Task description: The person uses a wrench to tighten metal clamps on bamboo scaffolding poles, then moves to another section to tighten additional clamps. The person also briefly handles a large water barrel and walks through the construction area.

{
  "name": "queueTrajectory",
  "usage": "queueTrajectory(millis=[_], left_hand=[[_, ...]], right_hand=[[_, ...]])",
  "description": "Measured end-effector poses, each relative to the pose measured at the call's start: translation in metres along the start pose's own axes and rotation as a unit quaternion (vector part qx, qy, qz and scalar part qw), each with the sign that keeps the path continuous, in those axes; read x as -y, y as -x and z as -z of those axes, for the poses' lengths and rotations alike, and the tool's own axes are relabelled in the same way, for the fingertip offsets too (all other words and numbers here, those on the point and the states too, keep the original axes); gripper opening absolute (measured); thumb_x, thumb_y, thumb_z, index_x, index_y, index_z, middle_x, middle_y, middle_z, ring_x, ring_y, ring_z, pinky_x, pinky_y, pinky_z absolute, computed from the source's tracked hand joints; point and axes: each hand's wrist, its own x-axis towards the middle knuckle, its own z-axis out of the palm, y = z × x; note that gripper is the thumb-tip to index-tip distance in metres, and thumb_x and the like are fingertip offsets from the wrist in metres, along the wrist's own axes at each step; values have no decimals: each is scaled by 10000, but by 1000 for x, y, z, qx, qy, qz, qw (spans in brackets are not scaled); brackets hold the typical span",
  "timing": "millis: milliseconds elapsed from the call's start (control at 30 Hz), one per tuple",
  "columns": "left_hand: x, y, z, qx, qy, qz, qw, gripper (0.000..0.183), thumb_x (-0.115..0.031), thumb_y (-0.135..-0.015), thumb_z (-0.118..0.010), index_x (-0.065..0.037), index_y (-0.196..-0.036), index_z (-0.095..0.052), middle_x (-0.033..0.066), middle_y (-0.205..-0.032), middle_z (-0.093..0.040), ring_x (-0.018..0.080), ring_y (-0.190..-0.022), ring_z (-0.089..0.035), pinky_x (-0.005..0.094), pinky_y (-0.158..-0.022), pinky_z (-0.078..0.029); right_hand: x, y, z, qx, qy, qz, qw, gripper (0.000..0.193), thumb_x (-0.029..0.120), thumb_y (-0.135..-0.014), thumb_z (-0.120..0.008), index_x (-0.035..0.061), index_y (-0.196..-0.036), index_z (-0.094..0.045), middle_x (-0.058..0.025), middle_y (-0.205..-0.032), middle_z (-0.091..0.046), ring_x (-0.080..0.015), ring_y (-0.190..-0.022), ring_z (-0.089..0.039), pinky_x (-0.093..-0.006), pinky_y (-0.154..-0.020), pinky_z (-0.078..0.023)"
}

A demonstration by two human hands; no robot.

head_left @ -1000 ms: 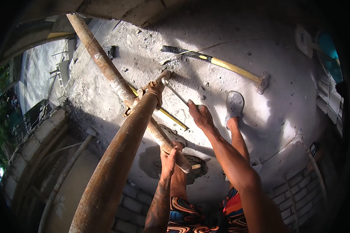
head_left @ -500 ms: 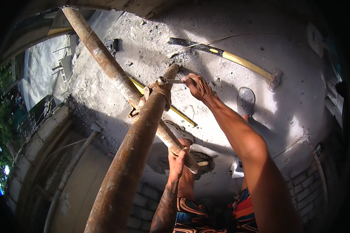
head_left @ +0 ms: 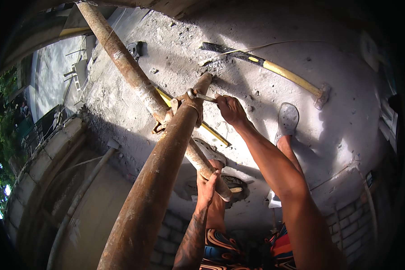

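- A rough grey concrete slab [head_left: 274,130] lies in patchy sun, with a block wall at its lower edge and trees far off to the left.
- Two rusty pipes cross above it: a near pipe [head_left: 153,198] and a slanting far pipe [head_left: 130,72], joined by a coupler clamp [head_left: 184,105].
- The right hand [head_left: 229,109] is closed around a small wrench [head_left: 202,96] set on the clamp.
- The left hand [head_left: 208,189] grips the lower end of the slanting pipe.
- A yellow-handled sledgehammer [head_left: 283,74] lies on the slab, well apart.
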Motion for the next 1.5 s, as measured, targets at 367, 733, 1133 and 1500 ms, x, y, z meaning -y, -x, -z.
queueTrajectory(millis=[367, 733, 1133, 1500], left_hand=[[4, 0, 4, 0, 1, 14, 1000, 317, -141, -900, -673, -32, -1137, -493, 51, -912, -606, 138, -784, -597, 294, -715, -516], [4, 1, 3, 15, 11, 5, 1000, 322, -124, -907, -672, -44, -1149, -476, 52, -926, -611, 124, -779, -590, 294, -710, -512], [11, -1, 8, 18, 22, 2, 1000, 367, -173, -901, -687, -41, -1170, -475, 63, -960, -618, 134, -837, -596, 290, -762, -508], [-3, 2, -2, 15, 12, -19, 1000, 311, -126, -898, -667, -40, -1132, -483, 41, -909, -592, 123, -804, -573, 286, -746, -497]], right_hand=[[96, 60, 28, 20, 40, -250, 967, 593, 406, -964, -336, -94, -799, -608, -337, -818, -630, -514, -785, -625, -515, -776, -504], [143, 115, 24, -21, 75, -253, 964, 636, 435, -1030, -350, -64, -789, -662, -298, -653, -606, -463, -705, -656, -502, -648, -493], [113, 122, 55, -121, 86, -280, 948, 731, 524, -1003, -376, -88, -723, -662, -311, -642, -610, -436, -671, -666, -498, -624, -497], [21, 42, 19, 1, 1, -58, 998, 527, 408, -992, -448, -31, -744, -601, -287, -617, -549, -464, -573, -548, -502, -582, -451]])
